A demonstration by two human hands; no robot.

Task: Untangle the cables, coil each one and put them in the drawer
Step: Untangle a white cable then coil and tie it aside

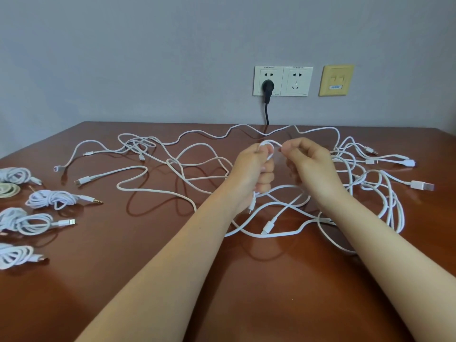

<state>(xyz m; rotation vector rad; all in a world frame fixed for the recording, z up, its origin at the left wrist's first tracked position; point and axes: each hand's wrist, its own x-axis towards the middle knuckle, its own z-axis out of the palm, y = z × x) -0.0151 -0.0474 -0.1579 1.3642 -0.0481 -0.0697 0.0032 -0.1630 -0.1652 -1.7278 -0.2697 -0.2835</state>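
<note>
Several white cables lie tangled (283,208) across the middle and right of the brown table (153,280). Above the tangle, my left hand (251,174) grips a small loop of one white cable (267,144), whose plug end hangs below the fist. My right hand (308,161) pinches the same cable at the loop's right side. Both hands are raised a little over the table. Several coiled white cables (47,199) sit at the table's left edge. No drawer is in view.
On the grey wall behind are white sockets (296,81) with a black plug (267,91) whose cord drops behind the table, and a yellow network plate (336,80). A cream coiled band (8,190) lies at far left.
</note>
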